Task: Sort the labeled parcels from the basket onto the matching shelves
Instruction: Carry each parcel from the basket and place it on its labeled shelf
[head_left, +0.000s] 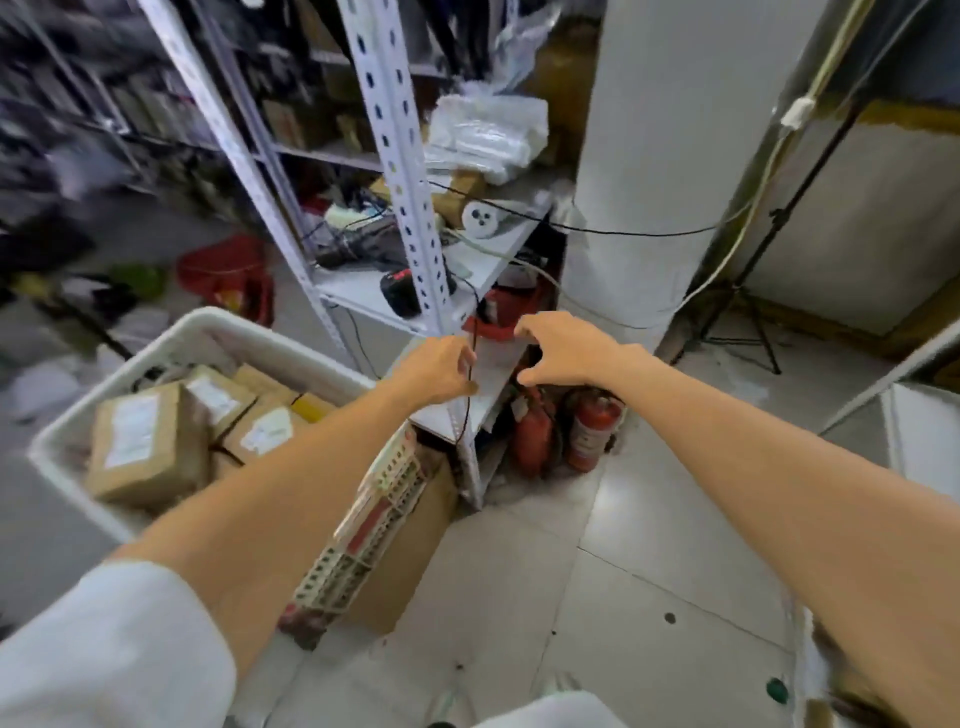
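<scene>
A white basket (208, 327) at the lower left holds several brown cardboard parcels (150, 441) with white labels. A white metal shelf unit (400, 171) stands ahead, its shelves cluttered with tools, cables and plastic bags. My left hand (441, 366) is stretched out in front of the unit's low shelf (493, 374), fingers curled near a thin black cable (470, 384) that hangs there; whether it pinches the cable is unclear. My right hand (561, 353) hovers open beside it, fingers spread and empty, above that same shelf.
Two red fire extinguishers (592, 431) stand on the floor under the shelf, beside a wide white pillar (649, 156). A cardboard box with perforated metal strips (363, 525) leans by the basket. A black tripod stand (743, 312) is at the right. A red bag (228, 270) lies behind the basket.
</scene>
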